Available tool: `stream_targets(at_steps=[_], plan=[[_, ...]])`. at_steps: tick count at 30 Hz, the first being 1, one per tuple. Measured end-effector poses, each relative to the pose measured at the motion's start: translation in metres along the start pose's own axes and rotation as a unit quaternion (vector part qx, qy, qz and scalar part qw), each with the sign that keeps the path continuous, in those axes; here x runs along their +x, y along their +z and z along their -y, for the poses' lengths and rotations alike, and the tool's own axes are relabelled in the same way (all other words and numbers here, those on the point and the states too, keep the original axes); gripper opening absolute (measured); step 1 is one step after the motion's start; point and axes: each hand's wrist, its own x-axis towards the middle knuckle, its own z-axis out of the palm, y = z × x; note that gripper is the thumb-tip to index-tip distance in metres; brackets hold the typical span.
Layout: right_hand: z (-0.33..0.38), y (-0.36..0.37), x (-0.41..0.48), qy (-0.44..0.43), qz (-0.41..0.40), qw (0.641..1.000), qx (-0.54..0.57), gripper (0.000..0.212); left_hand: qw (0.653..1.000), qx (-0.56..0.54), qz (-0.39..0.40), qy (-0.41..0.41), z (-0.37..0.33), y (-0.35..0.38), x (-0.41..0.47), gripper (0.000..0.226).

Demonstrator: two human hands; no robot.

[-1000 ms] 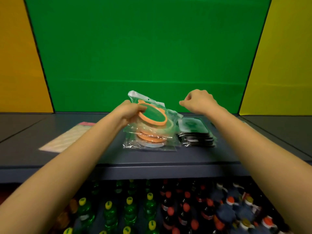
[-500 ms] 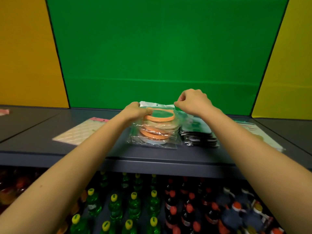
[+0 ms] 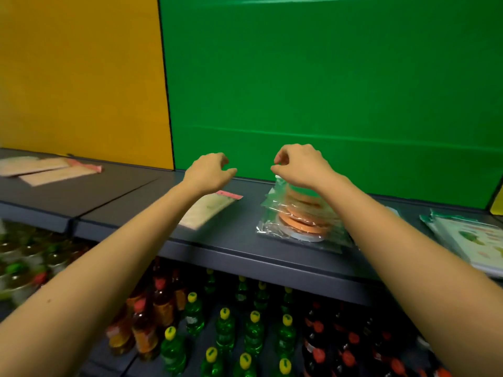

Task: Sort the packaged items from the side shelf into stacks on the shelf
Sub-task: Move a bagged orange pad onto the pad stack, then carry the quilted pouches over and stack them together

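A stack of clear bags holding orange-rimmed round items (image 3: 302, 221) lies on the grey shelf (image 3: 239, 248), right of centre. My right hand (image 3: 299, 165) hovers over the stack's back left corner, fingers loosely curled, thumb tip just above the top bag's flap; I see nothing held between the fingers. My left hand (image 3: 209, 170) hangs in the air to the left of the stack, fingers relaxed and holding nothing. A flat beige packet with a pink header (image 3: 209, 210) lies on the shelf under my left wrist.
More beige packets (image 3: 49, 170) lie on the side shelf at far left. Flat white-and-green packets (image 3: 471, 240) sit at the right edge. Rows of green and dark bottles (image 3: 253, 330) fill the level below. A green back panel (image 3: 326, 91) closes the shelf.
Both hands have come off the top bag, which now lies flat on the stack. My left hand has drawn away to the left. The view has swung left, showing the side shelf.
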Motion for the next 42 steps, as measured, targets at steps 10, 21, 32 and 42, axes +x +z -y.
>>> stream_targets(at_steps=[10,21,32,42], plan=[[0.157,0.091,0.044,-0.119,0.074,0.990,0.032,0.032,0.988,0.128,-0.035,-0.077,0.177,-0.100,-0.037,0.044],[0.364,0.203,0.088,-0.154,0.127,0.977,0.077,0.028,0.971,0.174,-0.055,-0.153,0.393,-0.211,-0.094,0.038],[0.458,0.295,0.152,-0.008,0.259,0.966,0.000,0.070,0.974,0.133,-0.070,-0.170,0.531,-0.238,-0.083,0.035],[0.484,0.348,0.254,0.118,0.280,0.953,0.006,0.102,0.985,0.083,-0.059,-0.141,0.620,-0.229,0.031,0.030]])
